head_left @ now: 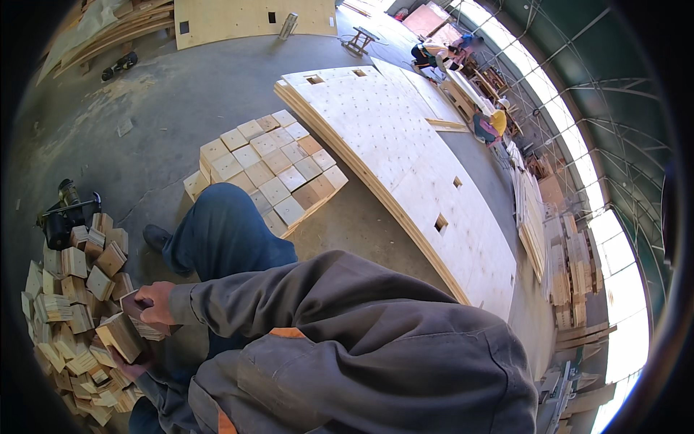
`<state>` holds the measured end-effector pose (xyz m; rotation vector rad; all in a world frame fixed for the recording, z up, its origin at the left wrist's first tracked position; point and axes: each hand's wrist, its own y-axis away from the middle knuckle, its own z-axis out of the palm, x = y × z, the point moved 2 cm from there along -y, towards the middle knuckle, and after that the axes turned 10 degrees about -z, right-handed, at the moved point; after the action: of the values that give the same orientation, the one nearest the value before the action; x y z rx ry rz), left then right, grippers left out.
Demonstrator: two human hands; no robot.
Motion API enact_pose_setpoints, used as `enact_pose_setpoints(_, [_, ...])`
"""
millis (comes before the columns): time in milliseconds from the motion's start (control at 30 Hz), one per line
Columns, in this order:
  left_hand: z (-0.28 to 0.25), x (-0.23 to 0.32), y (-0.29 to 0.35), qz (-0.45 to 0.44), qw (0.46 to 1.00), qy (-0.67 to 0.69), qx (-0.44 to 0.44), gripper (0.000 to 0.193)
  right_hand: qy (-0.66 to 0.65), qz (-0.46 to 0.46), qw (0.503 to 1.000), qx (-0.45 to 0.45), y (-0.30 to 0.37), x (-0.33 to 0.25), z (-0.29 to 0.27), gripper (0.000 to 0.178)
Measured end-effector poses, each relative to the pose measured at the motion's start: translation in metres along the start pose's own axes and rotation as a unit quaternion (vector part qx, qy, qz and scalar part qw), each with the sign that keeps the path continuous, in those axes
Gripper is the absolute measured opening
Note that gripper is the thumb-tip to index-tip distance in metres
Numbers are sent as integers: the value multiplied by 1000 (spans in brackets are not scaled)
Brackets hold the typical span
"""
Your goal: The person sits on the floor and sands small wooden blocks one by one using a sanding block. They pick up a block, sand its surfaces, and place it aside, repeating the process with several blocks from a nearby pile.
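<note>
At the left of the head view, my right hand (pixel 157 301) is closed around a plywood block (pixel 134 304) with a dark reddish-brown face. Just below it, my left hand (pixel 130 364) grips a pale wooden block (pixel 120 335) from underneath, its fingers partly hidden. The two blocks are close together; whether they touch I cannot tell. Both are over the right side of a loose heap of similar wooden blocks (pixel 74 290), which lie at many angles. My right sleeve reaches across from the right.
A neat stack of blocks (pixel 275 160) stands beyond my knee. Large plywood panels (pixel 405 166) with square cut-outs lie to its right. A dark power tool (pixel 66 217) sits behind the heap. Several people (pixel 493 124) work at the far right, near timber piles (pixel 571 267).
</note>
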<state>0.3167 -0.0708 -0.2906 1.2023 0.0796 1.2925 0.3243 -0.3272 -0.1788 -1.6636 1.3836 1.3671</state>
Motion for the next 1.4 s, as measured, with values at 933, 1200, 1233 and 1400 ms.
enact_pose_setpoints(933, [-15, -3, -35, -87, 995, -30, -32, 67, 27, -32, 999, 17, 9, -20, -8, 64])
enact_pose_setpoints(1200, [-14, -6, -25, -48, 999, -7, 1, 67, 34, -38, 999, 12, 25, -34, -9, 64])
enact_pose_setpoints(1233, [-17, -6, -28, -42, 999, -8, 4, 67, 35, -40, 999, 12, 24, -35, -8, 63])
enact_pose_setpoints(1400, [-19, -5, -25, -48, 999, -17, 2, 68, 41, -45, 998, 14, 24, -29, 1, 62])
